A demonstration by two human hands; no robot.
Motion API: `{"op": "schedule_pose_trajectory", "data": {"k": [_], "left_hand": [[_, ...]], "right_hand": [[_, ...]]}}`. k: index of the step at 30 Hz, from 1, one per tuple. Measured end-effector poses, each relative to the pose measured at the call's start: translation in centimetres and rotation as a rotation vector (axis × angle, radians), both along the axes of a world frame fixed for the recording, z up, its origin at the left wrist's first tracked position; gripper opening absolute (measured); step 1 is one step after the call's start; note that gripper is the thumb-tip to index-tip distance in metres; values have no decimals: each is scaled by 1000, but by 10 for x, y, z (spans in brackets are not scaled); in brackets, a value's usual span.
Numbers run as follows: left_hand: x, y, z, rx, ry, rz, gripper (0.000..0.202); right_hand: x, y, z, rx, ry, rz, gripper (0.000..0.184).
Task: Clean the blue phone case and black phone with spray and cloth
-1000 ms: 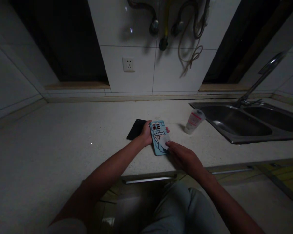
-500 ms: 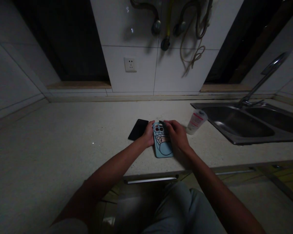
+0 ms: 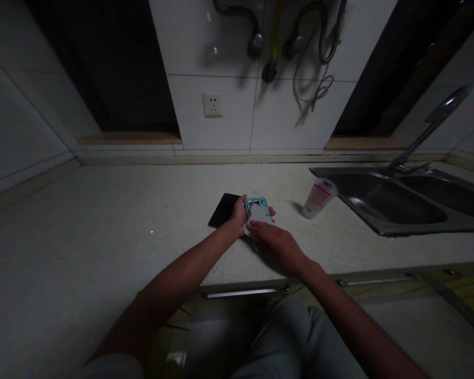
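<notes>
My left hand (image 3: 239,211) is closed around a light-blue phone case (image 3: 263,200) with a cartoon print, its fingertips showing past the far right edge. Whether a phone sits inside the case I cannot tell. A pale, thin sheet like a cloth or wipe (image 3: 259,212) lies over the case's middle. From the near side, my right hand (image 3: 278,243) pinches this sheet against the case. Just left of my left hand, a flat black phone-like slab (image 3: 221,210) rests on the counter, partly covered by that hand.
A clear plastic cup with pink print (image 3: 319,198) stands tilted-looking on the pale counter (image 3: 114,221), right of my hands. Beyond it is a steel double sink (image 3: 395,202) with a tap (image 3: 430,126). A socket (image 3: 212,106) and pipes are on the tiled wall.
My right hand has moved from the case's upper right edge down across its front. The pale sheet now shows over the print, and the case is turned and held more from beneath by my left hand.
</notes>
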State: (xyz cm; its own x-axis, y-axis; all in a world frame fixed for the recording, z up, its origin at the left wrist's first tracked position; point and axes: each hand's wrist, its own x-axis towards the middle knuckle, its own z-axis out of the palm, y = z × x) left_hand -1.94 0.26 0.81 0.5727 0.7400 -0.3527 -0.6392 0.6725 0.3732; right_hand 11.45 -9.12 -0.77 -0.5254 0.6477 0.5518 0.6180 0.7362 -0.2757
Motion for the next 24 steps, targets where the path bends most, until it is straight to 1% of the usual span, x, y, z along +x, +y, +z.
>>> {"op": "schedule_pose_trajectory", "data": {"k": [2,6,9,13,15,18,21,24], "left_hand": [[-1,1,-1,8,-8,20,58],[-3,-1,0,21,-22,32,57],[-3,-3,2,31,3,44,58],[-1,-4,2,55,71,70,64],[0,-5,1,57,78,76,66],[1,-6,0,52,82,69,70],[1,-8,2,47,96,30,71],[-1,-10,6,19,119,-20,78]], "right_hand": [[9,-16,-2,-7,-7,57,39],[28,-39,-5,-40,-31,86,44],[43,-45,-6,-33,-36,87,44],[53,-43,-6,63,-9,16,36],[50,-42,-4,106,16,-9,32],[39,-41,-1,157,58,-30,26],[25,-39,2,210,89,-55,23],[16,-36,4,252,104,-69,22]]}}
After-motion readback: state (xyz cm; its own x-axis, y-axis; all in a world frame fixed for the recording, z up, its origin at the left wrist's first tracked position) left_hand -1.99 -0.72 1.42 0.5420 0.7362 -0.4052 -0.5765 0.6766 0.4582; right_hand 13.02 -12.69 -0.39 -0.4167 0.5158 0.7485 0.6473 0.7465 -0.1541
